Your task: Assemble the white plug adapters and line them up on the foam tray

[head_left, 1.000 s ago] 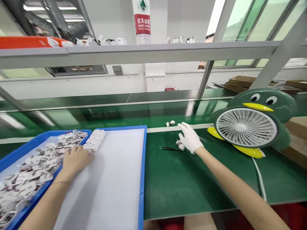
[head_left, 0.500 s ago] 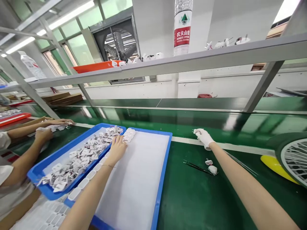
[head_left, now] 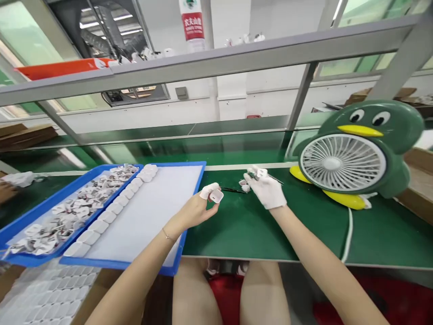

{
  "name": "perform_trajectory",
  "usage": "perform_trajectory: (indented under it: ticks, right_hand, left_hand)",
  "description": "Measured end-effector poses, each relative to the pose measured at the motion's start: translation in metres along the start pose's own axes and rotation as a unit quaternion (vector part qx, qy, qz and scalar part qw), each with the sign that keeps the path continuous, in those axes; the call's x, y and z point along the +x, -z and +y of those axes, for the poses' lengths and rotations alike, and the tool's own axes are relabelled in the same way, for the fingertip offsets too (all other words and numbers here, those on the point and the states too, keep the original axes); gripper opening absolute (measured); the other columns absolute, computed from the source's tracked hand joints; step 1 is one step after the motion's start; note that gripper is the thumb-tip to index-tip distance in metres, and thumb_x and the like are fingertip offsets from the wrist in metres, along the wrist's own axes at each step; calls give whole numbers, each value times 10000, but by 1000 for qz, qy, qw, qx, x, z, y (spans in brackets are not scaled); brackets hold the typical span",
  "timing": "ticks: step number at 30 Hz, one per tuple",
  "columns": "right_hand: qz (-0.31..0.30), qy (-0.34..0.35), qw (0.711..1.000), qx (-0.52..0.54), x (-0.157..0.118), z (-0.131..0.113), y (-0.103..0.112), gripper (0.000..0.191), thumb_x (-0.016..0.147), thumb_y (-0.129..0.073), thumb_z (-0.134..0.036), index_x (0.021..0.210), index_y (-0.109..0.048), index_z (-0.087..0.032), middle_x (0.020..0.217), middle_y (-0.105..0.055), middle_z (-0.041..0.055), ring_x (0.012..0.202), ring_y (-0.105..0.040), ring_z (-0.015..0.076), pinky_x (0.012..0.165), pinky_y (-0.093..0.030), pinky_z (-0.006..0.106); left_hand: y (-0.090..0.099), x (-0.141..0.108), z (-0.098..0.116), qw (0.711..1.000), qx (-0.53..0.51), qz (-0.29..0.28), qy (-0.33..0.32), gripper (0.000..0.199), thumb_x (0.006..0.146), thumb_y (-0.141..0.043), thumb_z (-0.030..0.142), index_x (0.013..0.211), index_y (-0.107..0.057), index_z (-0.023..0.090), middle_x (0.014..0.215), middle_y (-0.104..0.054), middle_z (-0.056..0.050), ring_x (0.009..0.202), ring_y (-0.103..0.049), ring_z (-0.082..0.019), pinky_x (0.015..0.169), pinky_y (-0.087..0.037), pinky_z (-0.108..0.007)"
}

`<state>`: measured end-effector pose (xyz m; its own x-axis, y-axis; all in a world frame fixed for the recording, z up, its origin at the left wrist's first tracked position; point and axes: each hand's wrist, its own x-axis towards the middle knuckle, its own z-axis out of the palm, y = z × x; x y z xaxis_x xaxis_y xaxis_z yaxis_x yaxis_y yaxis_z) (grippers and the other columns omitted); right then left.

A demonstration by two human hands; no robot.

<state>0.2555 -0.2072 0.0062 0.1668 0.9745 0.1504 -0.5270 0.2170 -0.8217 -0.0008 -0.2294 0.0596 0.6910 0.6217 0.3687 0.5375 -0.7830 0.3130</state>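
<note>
My left hand, with white coverings on its fingertips, pinches a white rounded-square housing above the green bench. Facing it, my right hand wears a white glove and grips a small white part with dark bits beside it; the fingers partly hide it. Between the hands, dark tweezers lie on the bench beside small white pieces. To the left is a blue-rimmed tray lined with white sheet, with a row of white housings along its left side.
Another blue tray at the left is heaped with small white parts. A green penguin-shaped fan stands at the right, its cable hanging forward. A grey shelf crosses above the bench. A co-worker's hand shows far left.
My left hand has left the row in the tray and come right, now holding a white housing. The right hand has drawn closer with its small part. The view has swung right.
</note>
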Motion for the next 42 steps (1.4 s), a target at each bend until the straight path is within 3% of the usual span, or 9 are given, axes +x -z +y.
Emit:
perform_trajectory:
  ticks: [3,8,13,17,21,26,31,36,42]
  right_hand:
    - [-21,-26,999,40,2,8,5,329,707,-620,-408,984,-598,-231,1072,-595,57,811,-599,200,614,-524,340]
    - [-23,-55,996,68,8,25,11,416,706,-627,-555,916,-636,-196,1085,-614,68,875,-611,198,787,-546,364]
    - [-38,-67,997,30,6,38,1,411,519,-827,-332,849,-641,-172,915,-630,57,825,-610,193,692,-532,329]
    - [-59,-51,997,4,4,38,-5,554,515,-822,-281,1004,-571,-211,923,-602,33,892,-609,213,603,-536,305]
    - [-60,-25,998,-28,5,36,-3,616,515,-821,-224,1049,-514,-219,923,-589,28,953,-599,236,550,-527,272]
    - [-33,15,996,-76,10,27,6,544,557,-814,-288,1033,-578,-172,908,-599,38,769,-621,189,522,-493,261]
    - [8,27,993,-117,15,18,16,658,632,-796,-364,1219,-535,-223,1016,-633,42,763,-635,142,604,-521,251]
    - [58,25,990,-127,18,15,32,536,627,-818,-390,1080,-627,-176,969,-658,55,623,-586,95,563,-500,241]
    - [6,5,987,-162,6,8,25,543,609,-843,-346,1097,-667,-186,1054,-647,68,894,-637,212,733,-531,327]
  left_hand:
    - [-23,1,27,998,-42,32,-28,536,861,-494,183,1326,-228,209,1157,-572,-93,946,-600,-152,863,-503,-313]
    - [-42,-2,46,997,-58,50,-4,595,837,-508,129,1346,-215,227,1207,-561,-98,1011,-595,-167,922,-490,-361]
    - [-40,-6,50,996,-41,44,61,588,825,-520,133,1353,-281,235,1186,-586,-79,970,-599,-166,875,-502,-349]
    - [-27,-4,39,996,-58,35,64,492,822,-525,140,1292,-419,238,1188,-578,-74,997,-582,-174,858,-493,-337]
    - [-13,16,21,989,-116,58,70,309,802,-590,202,1102,-520,223,1051,-611,-39,851,-593,-138,767,-496,-287]
    - [-18,35,0,973,-205,72,72,235,811,-575,261,913,-368,215,988,-621,-18,686,-590,-92,633,-479,-232]
    - [-34,26,-24,954,-277,48,103,317,853,-518,332,1018,-266,233,807,-570,50,434,-502,-52,491,-436,-206]
    - [-34,17,-29,970,-216,-2,113,251,815,-586,375,979,-504,204,775,-583,25,587,-531,-92,582,-408,-218]
    - [-32,18,-24,962,-225,-13,155,442,706,-694,506,972,-529,194,718,-541,36,603,-482,-102,585,-378,-224]
